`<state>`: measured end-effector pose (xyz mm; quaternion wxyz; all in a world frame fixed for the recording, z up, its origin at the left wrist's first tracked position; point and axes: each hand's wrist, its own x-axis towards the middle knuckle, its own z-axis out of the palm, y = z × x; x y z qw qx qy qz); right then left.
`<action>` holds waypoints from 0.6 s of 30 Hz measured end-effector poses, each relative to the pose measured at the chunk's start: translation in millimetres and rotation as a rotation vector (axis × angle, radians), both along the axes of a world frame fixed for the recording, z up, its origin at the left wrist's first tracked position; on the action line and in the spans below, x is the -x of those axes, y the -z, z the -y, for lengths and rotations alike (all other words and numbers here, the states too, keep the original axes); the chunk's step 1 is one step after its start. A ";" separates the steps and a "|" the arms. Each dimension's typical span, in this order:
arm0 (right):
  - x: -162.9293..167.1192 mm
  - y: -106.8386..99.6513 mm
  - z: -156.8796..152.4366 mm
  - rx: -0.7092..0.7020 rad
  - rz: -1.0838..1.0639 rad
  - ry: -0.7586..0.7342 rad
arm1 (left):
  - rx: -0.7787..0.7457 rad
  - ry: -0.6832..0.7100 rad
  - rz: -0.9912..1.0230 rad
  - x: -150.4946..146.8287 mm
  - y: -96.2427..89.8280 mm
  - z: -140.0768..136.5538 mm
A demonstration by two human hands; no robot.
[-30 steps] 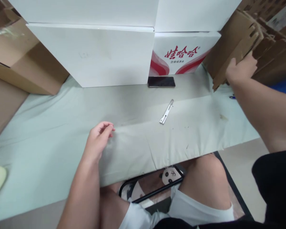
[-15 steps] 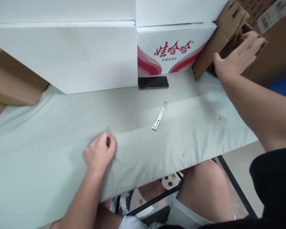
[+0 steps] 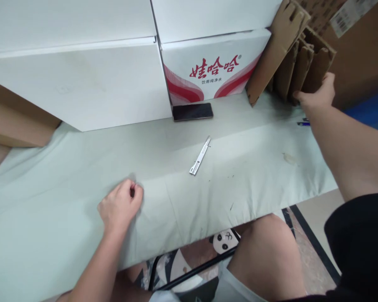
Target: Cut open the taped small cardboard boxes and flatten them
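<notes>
White boxes (image 3: 82, 79) line the counter (image 3: 66, 167) at twelve o'clock, the right hand (image 3: 316, 98) at two o'clock grips folded cardboard sheets (image 3: 297, 63), the left hand (image 3: 119, 207) rests curled at seven o'clock, a metal strip (image 3: 200, 155) lies centred.
</notes>
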<state>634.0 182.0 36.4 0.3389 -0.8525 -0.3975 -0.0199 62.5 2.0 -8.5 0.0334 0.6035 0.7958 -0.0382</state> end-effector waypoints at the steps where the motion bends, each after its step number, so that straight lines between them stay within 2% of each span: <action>1: 0.1 -0.5 -4.1 0.007 -0.006 0.000 | 0.003 -0.002 -0.005 -0.6 -0.3 -0.2; 4: 1.7 -3.1 -16.8 0.057 -0.009 -0.014 | 0.020 -0.016 -0.008 -3.0 -2.0 -1.4; 8: 5.9 2.4 -30.5 0.055 -0.027 -0.185 | 0.032 -0.046 -0.011 -5.8 -5.1 -3.4; 10: 11.7 6.5 -33.5 0.041 -0.038 -0.220 | 0.035 -0.058 -0.008 -6.0 -5.6 -4.0; 15: 33.1 8.5 -39.2 0.015 -0.049 -0.063 | 0.031 -0.052 -0.030 -3.5 -3.2 -3.7; 18: 40.0 8.6 -50.6 -0.003 -0.082 -0.039 | 0.024 -0.052 -0.040 -2.9 -2.2 -3.8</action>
